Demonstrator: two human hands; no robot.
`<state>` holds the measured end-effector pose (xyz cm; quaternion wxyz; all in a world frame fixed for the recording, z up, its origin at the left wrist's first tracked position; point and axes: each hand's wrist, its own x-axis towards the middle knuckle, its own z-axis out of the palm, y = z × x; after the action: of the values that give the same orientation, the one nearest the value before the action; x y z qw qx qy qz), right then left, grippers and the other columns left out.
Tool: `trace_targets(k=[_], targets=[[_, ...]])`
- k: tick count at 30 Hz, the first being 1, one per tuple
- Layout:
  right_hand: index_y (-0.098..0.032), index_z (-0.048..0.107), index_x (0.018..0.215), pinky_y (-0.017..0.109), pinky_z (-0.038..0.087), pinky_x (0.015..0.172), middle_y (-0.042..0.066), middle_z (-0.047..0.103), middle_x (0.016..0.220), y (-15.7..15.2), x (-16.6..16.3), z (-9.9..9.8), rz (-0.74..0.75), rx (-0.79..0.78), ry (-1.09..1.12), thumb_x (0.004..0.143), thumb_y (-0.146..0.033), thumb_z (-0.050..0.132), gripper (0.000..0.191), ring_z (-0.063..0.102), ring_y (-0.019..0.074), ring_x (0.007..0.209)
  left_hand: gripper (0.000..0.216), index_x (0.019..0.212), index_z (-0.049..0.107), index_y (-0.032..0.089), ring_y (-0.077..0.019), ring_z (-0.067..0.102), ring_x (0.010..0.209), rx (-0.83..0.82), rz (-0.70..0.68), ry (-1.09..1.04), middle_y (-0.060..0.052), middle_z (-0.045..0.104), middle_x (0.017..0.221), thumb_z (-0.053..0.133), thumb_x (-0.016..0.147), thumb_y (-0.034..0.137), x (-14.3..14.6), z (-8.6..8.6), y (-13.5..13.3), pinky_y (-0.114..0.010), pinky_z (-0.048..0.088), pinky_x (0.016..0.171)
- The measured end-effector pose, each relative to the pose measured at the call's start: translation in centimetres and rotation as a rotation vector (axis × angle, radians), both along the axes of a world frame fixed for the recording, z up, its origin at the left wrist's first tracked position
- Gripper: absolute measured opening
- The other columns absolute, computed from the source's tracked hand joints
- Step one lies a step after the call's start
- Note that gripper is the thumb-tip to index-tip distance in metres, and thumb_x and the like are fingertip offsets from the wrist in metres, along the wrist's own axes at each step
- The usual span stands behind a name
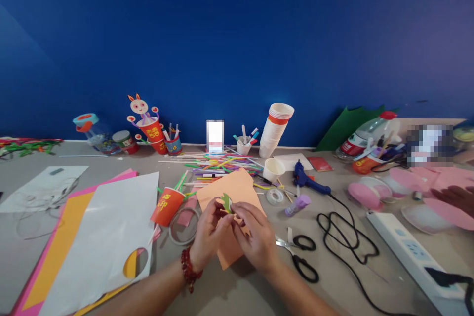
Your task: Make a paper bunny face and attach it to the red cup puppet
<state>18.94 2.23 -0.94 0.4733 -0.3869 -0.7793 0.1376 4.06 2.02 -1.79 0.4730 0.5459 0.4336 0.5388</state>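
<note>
Above the peach paper, the left hand and right hand pinched a small green piece between their fingertips, apparently a fine handling step, where the next move likely called for a light, steady grip.

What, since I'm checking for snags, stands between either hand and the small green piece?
Nothing visible: the small green piece is at the fingertips of both the left hand and the right hand, over the peach paper.
</note>
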Motion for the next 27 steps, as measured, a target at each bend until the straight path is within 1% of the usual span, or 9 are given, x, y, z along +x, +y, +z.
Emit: trace_targets(k=[4,7,11,13,16,18,23,25,27], targets=[[-0.023,0.059,0.124,0.038,0.055,0.087,0.01,0.067,0.112,0.0,0.1,0.6,0.052,0.034,-0.016,0.088,-0.007,0.056,0.039,0.063,0.0232,0.102,0.02,0.099,0.059,0.019,-0.0176,0.062,0.088,-0.005,0.059,-0.07,-0.004,0.064,0.093,0.064,0.088,0.035,-0.3,-0.1,0.2,-0.028,0.051,0.08],[-0.025,0.059,0.124,0.038,0.056,0.085,0.011,0.063,0.116,0.2,0.2,0.6,0.084,-0.02,0.04,0.088,-0.009,0.059,0.039,0.061,0.0241,0.105,0.021,0.097,0.06,0.019,-0.0179,0.062,0.089,-0.037,0.094,-0.157,-0.004,0.065,0.093,0.06,0.09,0.039,-0.4,-0.2,0.2,-0.029,0.052,0.081],[-0.026,0.054,0.125,0.031,0.057,0.072,0.011,0.055,0.121,0.2,0.2,0.0,0.018,-0.284,0.38,0.09,-0.019,0.06,0.036,0.062,0.0204,0.095,0.022,0.091,0.06,0.018,-0.015,0.061,0.075,-0.106,0.023,-0.204,-0.003,0.065,0.084,0.057,0.092,0.039,-0.3,0.3,0.3,-0.028,0.052,0.074],[-0.027,0.05,0.125,0.029,0.056,0.068,0.008,0.059,0.109,0.3,0.2,-0.2,0.029,-0.442,0.555,0.09,-0.025,0.062,0.036,0.063,0.0179,0.085,0.023,0.087,0.058,0.017,-0.014,0.061,0.071,-0.128,-0.017,-0.212,-0.001,0.064,0.079,0.058,0.092,0.04,-0.2,0.8,0.2,-0.027,0.051,0.071],[-0.025,0.048,0.124,0.027,0.054,0.063,0.0,0.059,0.083,0.5,0.1,-0.3,0.097,-0.591,0.666,0.089,-0.029,0.064,0.039,0.062,0.0153,0.07,0.025,0.083,0.058,0.017,-0.0138,0.061,0.07,-0.125,-0.046,-0.198,-0.001,0.062,0.075,0.059,0.091,0.041,-0.2,1.2,0.2,-0.027,0.05,0.069],[-0.023,0.049,0.123,0.026,0.053,0.061,-0.002,0.057,0.079,0.5,0.2,-0.3,0.1,-0.588,0.667,0.089,-0.031,0.065,0.039,0.061,0.0143,0.067,0.025,0.082,0.058,0.017,-0.0136,0.061,0.07,-0.124,-0.063,-0.167,-0.001,0.062,0.074,0.059,0.091,0.041,-0.3,1.2,0.2,-0.026,0.049,0.068],[-0.021,0.048,0.125,0.026,0.054,0.06,0.0,0.059,0.081,0.6,0.4,-0.7,0.028,-0.47,0.58,0.092,-0.028,0.06,0.036,0.062,0.0149,0.068,0.033,0.075,0.056,0.017,-0.0133,0.058,0.064,-0.159,-0.086,-0.131,0.0,0.061,0.068,0.065,0.085,0.048,-0.3,1.2,0.3,-0.025,0.048,0.063],[-0.021,0.049,0.121,0.028,0.055,0.063,0.002,0.06,0.085,0.6,0.5,-0.6,-0.023,-0.374,0.512,0.092,-0.024,0.059,0.031,0.063,0.016,0.071,0.036,0.074,0.056,0.017,-0.0133,0.058,0.062,-0.164,-0.081,-0.12,-0.001,0.061,0.068,0.066,0.083,0.05,-0.2,1.2,0.3,-0.025,0.047,0.06],[-0.021,0.054,0.112,0.032,0.055,0.072,0.005,0.061,0.093,0.6,0.7,-0.3,-0.089,-0.204,0.384,0.091,-0.02,0.059,0.021,0.064,0.0184,0.081,0.035,0.074,0.057,0.017,-0.0128,0.057,0.061,-0.158,-0.064,-0.103,-0.001,0.061,0.066,0.066,0.083,0.049,-0.1,1.1,0.4,-0.024,0.046,0.058]])
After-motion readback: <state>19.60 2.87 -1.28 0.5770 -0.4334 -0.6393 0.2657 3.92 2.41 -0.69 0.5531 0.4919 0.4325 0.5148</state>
